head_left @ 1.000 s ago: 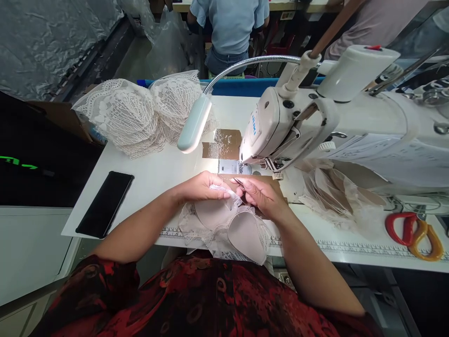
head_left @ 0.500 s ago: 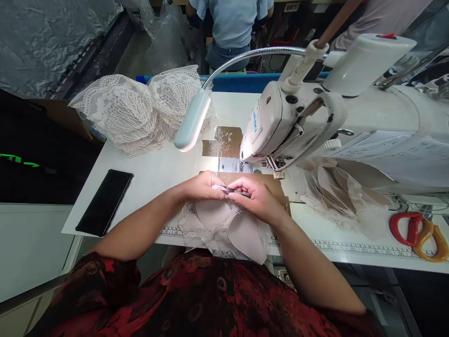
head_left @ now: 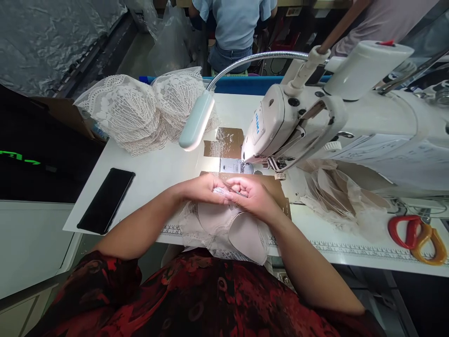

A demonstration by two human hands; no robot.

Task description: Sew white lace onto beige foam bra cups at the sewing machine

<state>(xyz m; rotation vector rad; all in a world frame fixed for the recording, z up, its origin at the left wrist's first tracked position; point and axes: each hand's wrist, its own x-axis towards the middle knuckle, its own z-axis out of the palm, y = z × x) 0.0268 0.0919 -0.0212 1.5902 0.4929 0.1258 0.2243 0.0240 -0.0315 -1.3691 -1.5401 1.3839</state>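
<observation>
Just in front of the sewing machine's needle area, both of my hands meet over a pale lace-trimmed bra (head_left: 213,217) with smooth beige cups. My left hand (head_left: 203,188) is closed on the bra's lace edge, a bit of which shows between thumb and fingers. Its fingertips touch my right hand (head_left: 253,196), which is closed around a thin metal tool (head_left: 239,192). The tool is slim and dark with a shiny edge; its tip is hidden among the fingers, so its exact kind cannot be made out. The bra's lower part hangs over the table's front edge.
A white sewing machine (head_left: 271,124) stands to the right, with a lamp (head_left: 197,120) on a bendy neck. Lace cups (head_left: 126,110) are heaped at the back left, above a black phone (head_left: 106,200). Sheer fabric pieces (head_left: 336,192) and red-and-orange-handled scissors (head_left: 417,238) lie right. A person (head_left: 233,28) sits beyond.
The metal tool has turned in my right hand, and its tip has drawn back from the lace at my left thumb. Both hands stay in nearly the same place. The view has shifted slightly.
</observation>
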